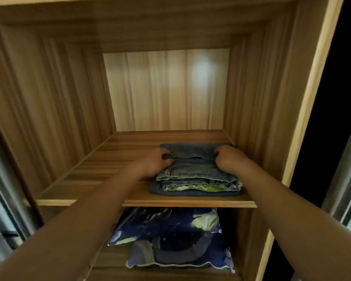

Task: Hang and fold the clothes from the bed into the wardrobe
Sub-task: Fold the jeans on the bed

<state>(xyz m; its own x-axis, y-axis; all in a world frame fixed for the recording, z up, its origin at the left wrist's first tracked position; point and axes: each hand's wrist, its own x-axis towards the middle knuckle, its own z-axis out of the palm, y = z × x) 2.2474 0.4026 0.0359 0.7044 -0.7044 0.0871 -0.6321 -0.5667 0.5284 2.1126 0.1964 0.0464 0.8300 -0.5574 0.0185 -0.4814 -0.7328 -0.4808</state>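
A stack of folded blue jeans (193, 171) lies on the right half of a wooden wardrobe shelf (101, 159), with a green-and-white lining showing at its front folds. My left hand (155, 162) grips the stack's left side, fingers curled over the top fold. On the stack's right side, my right hand (229, 160) grips it the same way. Both forearms reach in from below.
The wardrobe compartment (166, 90) is deep, with wooden side walls and a pale back panel. Two dark blue patterned pillows (170, 238) are stacked on the shelf below. A dark gap and a metal door frame (340, 163) stand at the right.
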